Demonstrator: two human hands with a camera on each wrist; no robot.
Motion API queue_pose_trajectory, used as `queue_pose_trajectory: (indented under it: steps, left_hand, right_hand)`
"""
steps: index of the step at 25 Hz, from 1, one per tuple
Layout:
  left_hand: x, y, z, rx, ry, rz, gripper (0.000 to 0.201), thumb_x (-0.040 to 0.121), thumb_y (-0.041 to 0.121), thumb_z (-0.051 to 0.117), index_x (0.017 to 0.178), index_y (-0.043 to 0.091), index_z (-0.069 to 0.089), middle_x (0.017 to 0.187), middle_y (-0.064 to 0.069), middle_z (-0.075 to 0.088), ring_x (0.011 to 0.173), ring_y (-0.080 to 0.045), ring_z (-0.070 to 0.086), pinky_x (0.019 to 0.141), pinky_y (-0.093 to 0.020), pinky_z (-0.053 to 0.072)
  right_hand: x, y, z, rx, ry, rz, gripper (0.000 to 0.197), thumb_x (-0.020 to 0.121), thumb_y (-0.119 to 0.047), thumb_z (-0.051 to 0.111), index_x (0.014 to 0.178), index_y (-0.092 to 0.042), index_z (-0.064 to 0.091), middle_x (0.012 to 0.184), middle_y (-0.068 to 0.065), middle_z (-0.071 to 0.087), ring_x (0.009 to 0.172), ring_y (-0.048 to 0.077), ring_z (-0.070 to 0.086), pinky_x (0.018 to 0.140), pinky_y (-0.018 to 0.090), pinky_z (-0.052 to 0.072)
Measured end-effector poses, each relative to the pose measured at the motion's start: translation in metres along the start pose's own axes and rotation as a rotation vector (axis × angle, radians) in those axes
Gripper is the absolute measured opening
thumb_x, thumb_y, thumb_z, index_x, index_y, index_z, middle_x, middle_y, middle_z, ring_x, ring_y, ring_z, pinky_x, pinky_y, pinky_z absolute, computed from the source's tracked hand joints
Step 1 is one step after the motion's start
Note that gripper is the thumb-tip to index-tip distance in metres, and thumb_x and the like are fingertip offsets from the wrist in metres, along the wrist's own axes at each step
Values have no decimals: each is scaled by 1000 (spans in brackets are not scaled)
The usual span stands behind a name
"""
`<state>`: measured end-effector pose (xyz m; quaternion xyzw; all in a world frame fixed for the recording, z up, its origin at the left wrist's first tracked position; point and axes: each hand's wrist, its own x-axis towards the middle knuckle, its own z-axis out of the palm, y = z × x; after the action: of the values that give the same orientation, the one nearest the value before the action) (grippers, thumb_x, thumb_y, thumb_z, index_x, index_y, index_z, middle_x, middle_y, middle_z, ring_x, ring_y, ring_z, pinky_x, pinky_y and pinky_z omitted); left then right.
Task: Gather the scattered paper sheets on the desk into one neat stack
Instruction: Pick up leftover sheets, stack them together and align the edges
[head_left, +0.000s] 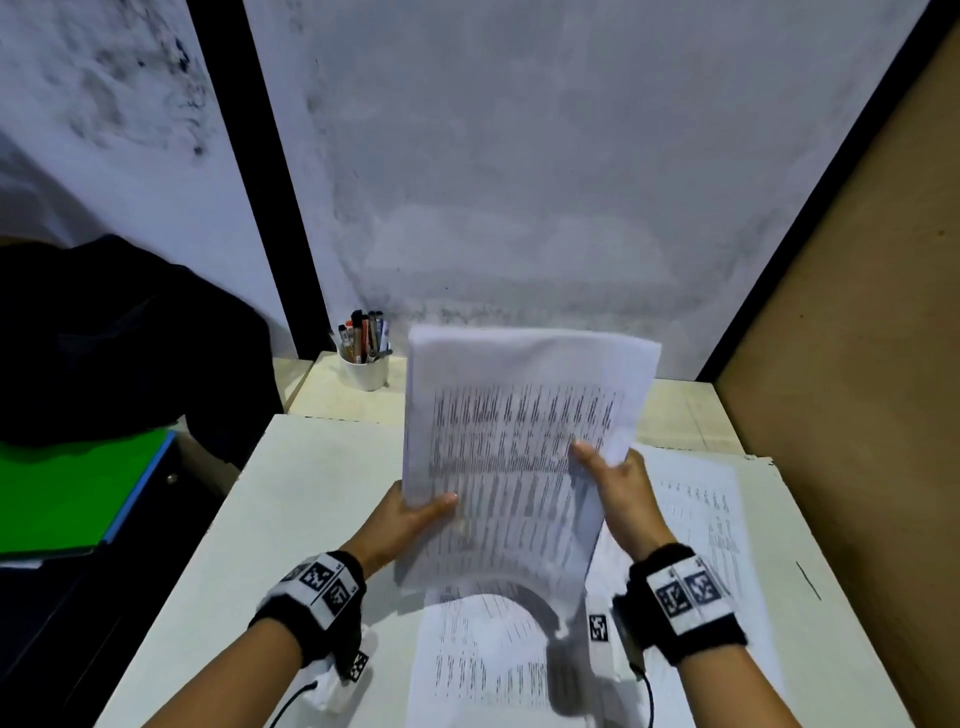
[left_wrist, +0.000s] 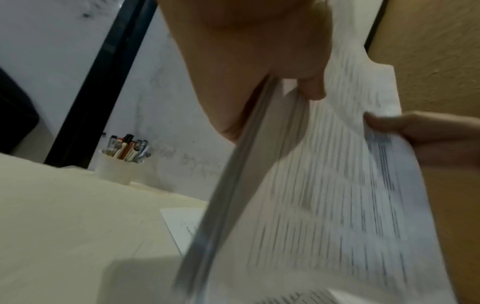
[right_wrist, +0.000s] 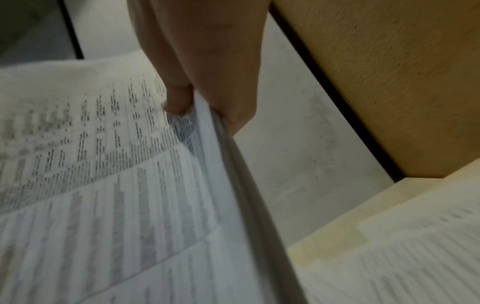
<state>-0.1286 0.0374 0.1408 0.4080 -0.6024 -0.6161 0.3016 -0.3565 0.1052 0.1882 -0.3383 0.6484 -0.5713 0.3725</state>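
Jacket (head_left: 104, 332), dark, heaped at far left, partly over a green folder (head_left: 67, 493) lying beside the desk (head_left: 260, 519). White cup of pens (head_left: 366, 358) stands at the desk's back left corner, against the grey wall; also seen in the left wrist view (left_wrist: 116, 166).

Left hand (head_left: 400, 519) grips the left edge of a bundle of printed sheets (head_left: 514, 457): thumb lies on the front face, fingers are behind and hidden in the head view. Left wrist view shows the left hand (left_wrist: 246, 72) clamped on the bundle's edge (left_wrist: 324, 195), several sheets thick, fingers curled around it.

Bundle is held off the desk, tilted up toward the camera, roughly centre frame, top edge near the wall. Sheets not squared: edges fan out and look blurred.

One loose sheet (head_left: 483, 660) lies flat on the desk below the bundle, near the front edge.

Right hand (head_left: 618, 493) pinches the bundle's right edge, thumb on the front. Right wrist view confirms: the right hand (right_wrist: 207, 82) has thumb and fingers closed on the paper edge (right_wrist: 116, 185).

More loose sheets (head_left: 717, 519) lie flat on the desk at right, just under and beyond the right wrist, close to the brown side panel (head_left: 857, 364).

Both wrists wear black bands with printed marker tags.
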Motion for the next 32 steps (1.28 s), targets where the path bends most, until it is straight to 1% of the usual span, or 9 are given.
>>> queue_pose_trajectory:
  steps: [5,8,13,16,19,21,24,28,32]
  left_hand:
    - [10,-3,1,171,190,-17,33,87,31,57,72,1,61,55,-4,57,52,-16,55,47,-22,44]
    - [3,-24,-6,198,297,-109,38,89,32,54,79,-4,60,64,-16,56,59,-24,53,53,-30,44]
    - [-14,-37,-14,165,397,-162,36,90,29,52,83,-6,60,69,-19,59,65,-27,58,60,-34,46]
    - [-20,-34,-2,157,409,-157,36,91,26,51,76,-6,58,64,-16,56,61,-25,56,59,-32,44]
    - [-28,-27,10,147,429,-150,32,91,23,50,66,4,51,54,-9,51,52,-22,51,52,-26,41]
    - [-36,-24,16,127,433,-138,31,91,22,50,65,5,52,52,-5,53,49,-19,53,50,-26,42]
    - [-46,-24,17,130,441,-145,34,91,20,50,60,7,48,48,-3,49,45,-16,48,49,-26,40]
    - [-52,-32,11,100,450,-180,28,91,25,51,74,2,52,64,-16,50,61,-25,51,57,-34,41]
    - [-59,-35,11,86,477,-193,28,90,27,52,79,1,53,73,-18,53,66,-27,51,61,-37,41]
  right_hand:
    - [33,10,-43,1,-52,144,36,91,-24,55,126,-20,47,116,5,57,107,20,56,83,34,50]
    - [32,82,-112,-253,210,493,72,82,-31,66,142,-10,30,146,15,34,133,35,36,107,49,34]
    - [-26,151,-175,-668,489,1004,107,73,-58,64,147,-5,7,155,22,6,141,42,13,115,52,15]
    - [-33,163,-168,-805,409,970,110,69,-63,62,146,-8,6,154,20,11,138,42,22,111,52,24]
    - [-20,176,-153,-704,364,895,106,69,-38,76,144,-2,10,149,24,25,132,41,36,105,48,36]
    - [-14,181,-148,-672,341,845,81,69,-22,77,131,8,35,129,27,52,111,40,56,84,40,51]
    - [-11,172,-148,-639,256,766,45,68,-12,74,105,11,60,98,25,68,82,35,66,60,28,47]
    - [-15,154,-142,-616,-69,884,33,68,-6,79,92,8,60,104,22,65,90,32,60,69,31,49]
    - [-9,137,-138,-537,158,705,71,71,-21,79,126,10,47,126,27,56,110,36,56,85,37,46]
